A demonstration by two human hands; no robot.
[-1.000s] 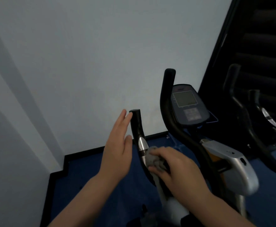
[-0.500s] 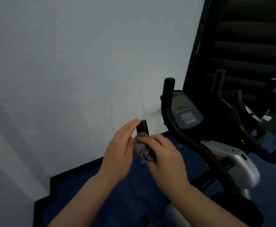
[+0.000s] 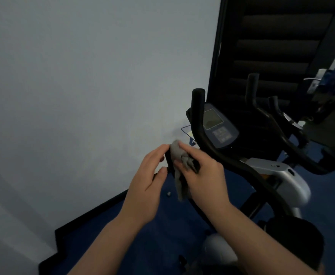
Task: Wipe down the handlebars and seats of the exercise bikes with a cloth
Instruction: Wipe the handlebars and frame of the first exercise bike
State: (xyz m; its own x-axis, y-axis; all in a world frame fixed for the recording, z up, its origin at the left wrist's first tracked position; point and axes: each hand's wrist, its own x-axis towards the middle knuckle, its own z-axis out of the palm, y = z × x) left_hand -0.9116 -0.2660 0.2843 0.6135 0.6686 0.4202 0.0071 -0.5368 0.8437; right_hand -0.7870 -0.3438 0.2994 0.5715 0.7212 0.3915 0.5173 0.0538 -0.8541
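A grey cloth is wrapped over the tip of the near bike's left handlebar grip. My right hand grips the cloth around that grip, and a tail of cloth hangs below. My left hand touches the grip's left side with fingers and thumb loosely bent. The right handlebar curves up black beside the console. The black seat shows at lower right.
A pale wall fills the left and centre. A second bike's black handlebars stand to the right in front of a dark shutter. The silver bike body sits over the blue floor, which has a black skirting edge.
My right hand has slid the cloth up the left grip from the silver section to its tip. My left hand closed in from an open hover to touch the grip.
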